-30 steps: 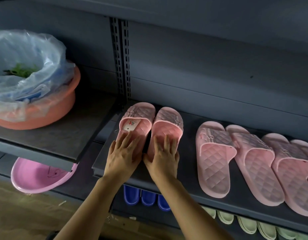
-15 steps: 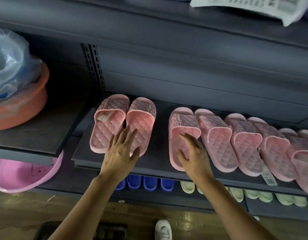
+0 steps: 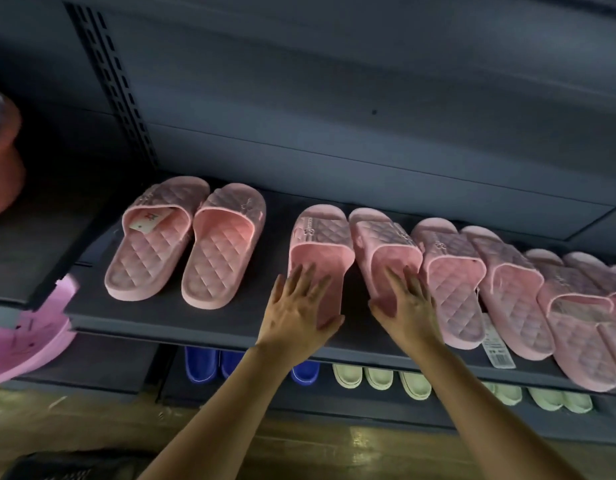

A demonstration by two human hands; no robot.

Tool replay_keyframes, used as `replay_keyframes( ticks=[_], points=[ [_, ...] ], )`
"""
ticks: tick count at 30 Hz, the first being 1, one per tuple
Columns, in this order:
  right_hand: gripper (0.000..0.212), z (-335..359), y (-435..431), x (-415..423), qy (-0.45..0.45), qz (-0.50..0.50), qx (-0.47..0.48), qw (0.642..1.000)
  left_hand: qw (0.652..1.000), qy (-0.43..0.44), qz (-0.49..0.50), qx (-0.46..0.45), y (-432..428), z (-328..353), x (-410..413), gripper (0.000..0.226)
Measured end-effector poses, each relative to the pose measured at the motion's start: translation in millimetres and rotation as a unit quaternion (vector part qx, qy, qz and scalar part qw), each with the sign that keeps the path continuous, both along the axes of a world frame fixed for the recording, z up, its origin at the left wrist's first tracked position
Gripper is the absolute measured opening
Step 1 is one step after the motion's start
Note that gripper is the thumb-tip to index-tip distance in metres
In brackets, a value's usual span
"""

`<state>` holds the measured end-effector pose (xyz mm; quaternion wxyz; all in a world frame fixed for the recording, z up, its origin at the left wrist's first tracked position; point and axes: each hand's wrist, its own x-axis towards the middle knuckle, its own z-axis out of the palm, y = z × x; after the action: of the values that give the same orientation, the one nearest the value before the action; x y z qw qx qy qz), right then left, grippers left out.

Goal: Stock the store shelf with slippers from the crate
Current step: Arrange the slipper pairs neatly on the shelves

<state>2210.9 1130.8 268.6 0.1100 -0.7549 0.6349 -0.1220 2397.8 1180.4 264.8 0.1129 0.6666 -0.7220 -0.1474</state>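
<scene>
Near the shelf's (image 3: 230, 317) front edge, the left hand (image 3: 296, 317) lies flat, fingers spread, on a pink slipper's (image 3: 322, 244) heel. The right hand (image 3: 410, 311), seemingly just as flat, presses the neighbouring slipper (image 3: 386, 244).

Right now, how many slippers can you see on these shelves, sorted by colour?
Pink quilted rubber slippers: at least 8, more cut off at the right edge
Dark blue slippers: 3 showing
Pale green slippers: 6 showing
Total: at least 17 in view; others may be hidden.
</scene>
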Motion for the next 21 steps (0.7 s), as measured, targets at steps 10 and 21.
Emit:
replay_keyframes(
  ticks=[10,21],
  points=[
    [0.057,-10.6,-0.8,15.9,-0.027,-0.052,0.004,0.998,1.0,-0.019,0.005,-0.017,-8.9,-14.1,-6.6,0.074],
    [0.058,-11.1,-3.1,51.4,-0.071,-0.042,0.039,0.996,0.998,0.032,0.001,-0.052,-22.5,-16.7,10.9,0.092]
  ],
)
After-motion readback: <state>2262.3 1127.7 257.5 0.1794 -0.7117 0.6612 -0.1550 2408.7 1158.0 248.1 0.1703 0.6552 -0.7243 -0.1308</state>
